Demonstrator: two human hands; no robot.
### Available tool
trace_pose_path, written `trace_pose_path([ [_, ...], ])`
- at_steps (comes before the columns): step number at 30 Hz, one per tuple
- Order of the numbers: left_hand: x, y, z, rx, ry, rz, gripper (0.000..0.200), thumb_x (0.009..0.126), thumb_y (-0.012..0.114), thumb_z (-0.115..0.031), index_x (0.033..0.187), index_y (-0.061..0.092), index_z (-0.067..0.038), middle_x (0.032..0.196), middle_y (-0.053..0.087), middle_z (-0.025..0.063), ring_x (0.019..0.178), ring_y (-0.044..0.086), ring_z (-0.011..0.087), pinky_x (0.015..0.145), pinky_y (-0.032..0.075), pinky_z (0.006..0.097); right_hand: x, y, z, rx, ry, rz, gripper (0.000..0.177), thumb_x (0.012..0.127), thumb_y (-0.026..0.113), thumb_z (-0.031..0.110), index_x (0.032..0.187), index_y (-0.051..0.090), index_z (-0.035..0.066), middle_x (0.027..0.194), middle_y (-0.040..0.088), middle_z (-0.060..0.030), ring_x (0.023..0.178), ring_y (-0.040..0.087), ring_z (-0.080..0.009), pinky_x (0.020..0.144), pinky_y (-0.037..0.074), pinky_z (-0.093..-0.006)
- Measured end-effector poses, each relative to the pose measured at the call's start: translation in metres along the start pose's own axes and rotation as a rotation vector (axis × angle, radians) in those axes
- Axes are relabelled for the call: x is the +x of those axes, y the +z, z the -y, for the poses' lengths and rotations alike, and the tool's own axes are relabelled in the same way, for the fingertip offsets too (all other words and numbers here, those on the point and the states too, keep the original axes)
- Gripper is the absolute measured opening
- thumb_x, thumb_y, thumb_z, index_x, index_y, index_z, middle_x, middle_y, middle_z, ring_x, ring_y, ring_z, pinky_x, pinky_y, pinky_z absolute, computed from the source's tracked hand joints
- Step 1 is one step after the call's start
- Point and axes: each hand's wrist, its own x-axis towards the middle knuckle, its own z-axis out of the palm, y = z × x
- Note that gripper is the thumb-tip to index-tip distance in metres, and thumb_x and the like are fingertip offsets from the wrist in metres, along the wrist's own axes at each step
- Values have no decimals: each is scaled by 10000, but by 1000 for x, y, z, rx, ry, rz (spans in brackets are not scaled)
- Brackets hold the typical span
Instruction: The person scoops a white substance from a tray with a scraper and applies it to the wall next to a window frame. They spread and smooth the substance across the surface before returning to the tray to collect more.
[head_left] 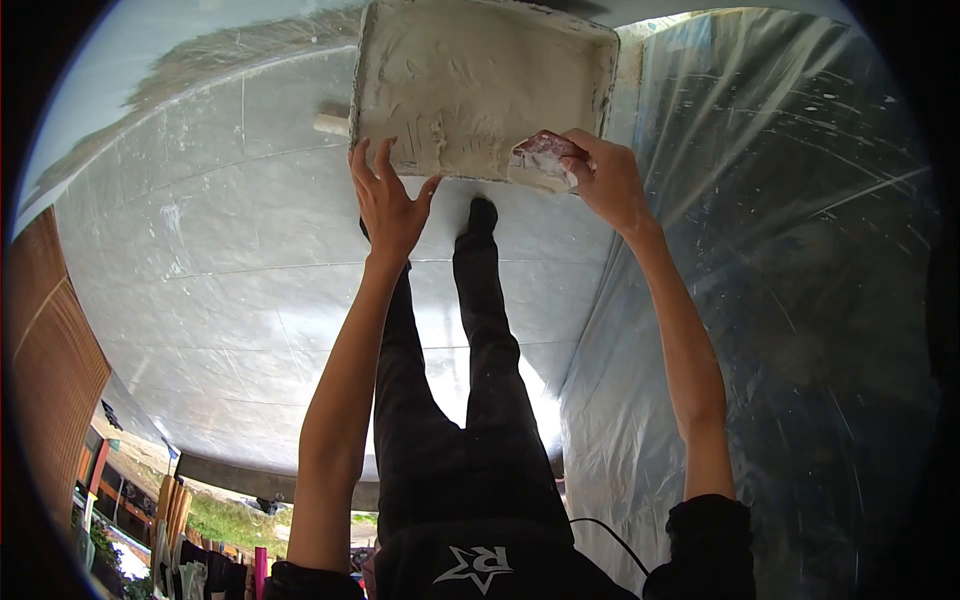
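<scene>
Bright daylight glares off the floor [260, 235], and fisheye distortion bows lines near blackened edges.

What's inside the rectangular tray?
Inside the tray is pale, uneven paste. The flat tool in the right hand hides a patch of it; the bottom underneath cannot be seen.

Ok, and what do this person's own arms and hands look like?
The left hand and right hand are bare, with no gloves or watch visible. The forearms are uncovered too. The left sleeve and right sleeve are black, the right one bunched at its edge. A thin dark cord curves beside it.
</scene>
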Motion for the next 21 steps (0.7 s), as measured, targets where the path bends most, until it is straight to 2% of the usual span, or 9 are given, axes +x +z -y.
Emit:
trace_pose_path([
  [2,3,-15,-7,-33,16,-13,824,747,854,-262,1402,379,-101,1450,261,228,1358,304,504,1065,358,565,-9,-20,12,54,15,-50,205,857,666,18,1060,679,44,850,707,-159,772,688,-296,731,526,-373],
  [4,7,-43,-21,-95,-40,38,770,791,816,-224,1405,375,-72,1437,300,229,1340,348,463,1065,369,529,-18,-44,30,132,60,-47,215,882,664,24,1097,666,22,835,713,-114,727,668,-197,688,540,-321],
  [5,11,-57,-26,-98,-15,7,770,791,816,-224,1405,375,-72,1437,300,229,1340,348,463,1065,369,529,-21,-56,40,125,32,-73,215,882,664,24,1097,666,22,835,713,-114,727,668,-197,688,540,-321],
  [7,18,-88,-38,-155,-8,8,680,860,747,-193,1398,367,-25,1397,371,228,1323,388,418,1068,374,484,-29,-81,67,608,276,14,240,933,663,74,1171,646,38,900,671,14,781,623,-59,672,548,-270],
  [8,25,-107,-48,-159,23,-27,680,860,747,-193,1398,367,-25,1397,371,228,1323,388,418,1068,374,484,-31,-95,87,603,236,-11,240,933,663,74,1171,646,38,900,671,14,781,623,-59,672,548,-270],
  [10,38,-146,-69,-276,-64,-4,571,929,670,-204,1370,385,20,1345,453,230,1301,427,396,1075,366,456,-39,-121,130,856,197,-35,287,950,657,115,1221,615,32,947,671,25,772,621,-37,653,577,-239],
  [13,65,-208,-105,-397,15,-27,489,972,615,-229,1342,420,24,1318,495,236,1274,462,386,1075,365,440,-48,-155,194,1008,84,-126,314,950,661,141,1228,603,7,955,679,0,768,641,-46,627,603,-242],
  [14,74,-230,-120,-422,56,-52,441,988,591,-229,1333,449,5,1318,521,213,1270,481,363,1068,374,451,-50,-166,213,1042,36,-135,297,952,650,116,1219,604,-6,978,686,-30,813,661,-86,647,608,-253],
  [21,119,-388,-212,-624,334,-177,381,1003,552,-192,1338,467,-32,1332,535,143,1282,488,295,1052,393,463,-74,-225,373,1267,-347,-280,267,976,586,56,1234,569,-12,1027,688,-70,833,690,-119,647,619,-270],
])
